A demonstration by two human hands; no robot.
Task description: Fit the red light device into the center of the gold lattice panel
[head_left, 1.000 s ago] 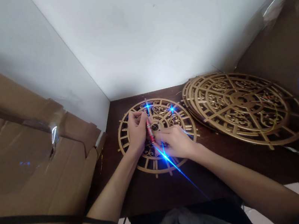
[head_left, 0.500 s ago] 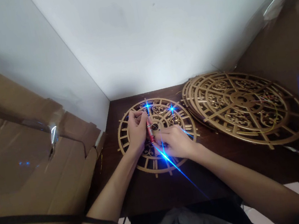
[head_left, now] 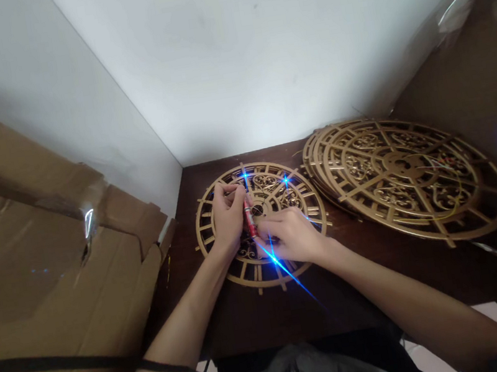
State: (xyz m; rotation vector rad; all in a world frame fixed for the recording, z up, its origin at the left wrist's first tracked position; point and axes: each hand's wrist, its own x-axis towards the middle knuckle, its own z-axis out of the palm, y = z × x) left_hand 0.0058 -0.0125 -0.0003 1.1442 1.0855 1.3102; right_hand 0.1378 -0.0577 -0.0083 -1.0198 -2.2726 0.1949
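Note:
A round gold clock face (head_left: 271, 283) with Roman numerals and scrollwork lies flat before me, blue lights (head_left: 286, 180) glowing on it. Over its centre is a slim red cylinder that looks like a battery (head_left: 249, 220). My left hand (head_left: 228, 214) pinches its far end between thumb and fingers. At the near end, my right hand (head_left: 291, 232) has its fingers closed together against the cylinder; anything small between them is hidden. A bright blue light (head_left: 275, 260) shines just below the right fingers.
Several similar gold clock faces (head_left: 415, 169) are stacked at the right, with thin wires on top. Cardboard (head_left: 58, 291) stands along the left, and a white wall (head_left: 256, 53) rises behind the dark table (head_left: 292, 317). A black cable (head_left: 78, 362) crosses at lower left.
Both hands stay almost in place on the red battery. The blue streak near my right hand is shorter, and the blue reflections at the sides look dimmer.

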